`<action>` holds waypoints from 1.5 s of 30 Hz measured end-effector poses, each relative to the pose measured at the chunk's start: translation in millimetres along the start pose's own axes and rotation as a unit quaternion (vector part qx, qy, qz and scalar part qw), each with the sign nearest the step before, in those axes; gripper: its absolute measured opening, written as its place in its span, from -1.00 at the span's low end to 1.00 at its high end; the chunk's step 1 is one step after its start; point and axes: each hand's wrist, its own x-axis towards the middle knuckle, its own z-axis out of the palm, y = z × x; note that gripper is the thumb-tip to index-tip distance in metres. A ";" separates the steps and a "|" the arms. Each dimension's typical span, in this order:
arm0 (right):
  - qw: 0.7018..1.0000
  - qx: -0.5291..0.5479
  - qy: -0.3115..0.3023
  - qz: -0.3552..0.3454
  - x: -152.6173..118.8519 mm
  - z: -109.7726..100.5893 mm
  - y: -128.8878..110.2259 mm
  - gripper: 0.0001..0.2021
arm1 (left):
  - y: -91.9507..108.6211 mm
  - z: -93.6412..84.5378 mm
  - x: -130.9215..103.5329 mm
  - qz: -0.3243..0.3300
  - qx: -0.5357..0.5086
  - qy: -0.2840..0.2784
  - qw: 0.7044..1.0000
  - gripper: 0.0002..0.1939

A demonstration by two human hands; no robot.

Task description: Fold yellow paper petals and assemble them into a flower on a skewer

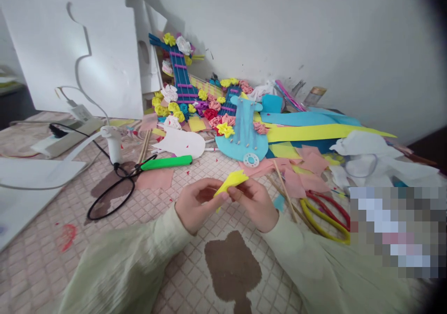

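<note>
Between my two hands is a piece of folded yellow crepe paper (232,180), its fringed upper edge pointing up and right. My left hand (199,203) pinches its lower left end between thumb and fingers. On the other side, my right hand (254,201) grips its lower right part, thumb in front. Just beyond the hands lies a light blue instrument-shaped cutout (244,128) with strings, a white round piece (251,160) at its base and a yellow paper flower (225,129) at its left edge.
A hot glue gun (113,144) stands at left near a green-handled tool (167,162) and a looped black cable (104,200). Scissors with red and yellow handles (324,221) lie at right. Blue and yellow strips (324,131), pink paper squares (314,160) and decorated paper guitars (181,74) fill the back.
</note>
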 end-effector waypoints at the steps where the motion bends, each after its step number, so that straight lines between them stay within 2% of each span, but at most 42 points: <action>1: 1.000 -0.007 0.004 -0.003 -0.1 0.0 -0.3 -0.79 | 0.1 0.3 -0.3 -0.002 -0.004 -0.001 1.000 -0.77; 6: 0.999 -0.028 0.020 -0.011 0.9 -1.6 1.5 -0.81 | -0.4 -2.5 2.1 -0.070 -0.085 -0.033 0.993 -0.69; 9: 0.999 -0.026 0.022 -0.017 1.4 -2.2 1.6 -0.82 | -3.6 -5.2 4.2 -0.095 -0.103 -0.027 0.990 -0.67; 13: 0.999 -0.030 0.013 -0.026 1.0 -2.2 1.3 -0.84 | -6.3 -6.4 4.9 -0.107 -0.096 -0.009 0.990 -0.73; 28: 0.999 -0.031 -0.001 -0.014 2.4 -3.1 3.3 -0.83 | -4.6 -8.2 5.5 -0.120 -0.082 -0.011 0.989 -0.76; 33: 1.000 -0.021 0.005 -0.008 1.0 -2.0 2.5 -0.82 | -3.9 -6.8 3.8 -0.080 -0.049 -0.019 0.995 -0.77; 36: 1.000 -0.014 0.016 -0.003 -0.4 -0.9 2.8 -0.80 | -3.8 -4.2 0.1 0.004 0.052 -0.002 0.999 -0.74; 39: 1.000 -0.014 0.016 -0.012 -1.3 0.4 4.6 -0.80 | -6.3 -2.9 -4.0 0.077 0.154 0.006 0.985 -0.72; 45: 0.999 0.002 -0.024 -0.040 -0.2 -1.1 4.4 -0.83 | -9.1 -5.5 -6.2 0.147 0.286 0.035 0.946 -0.81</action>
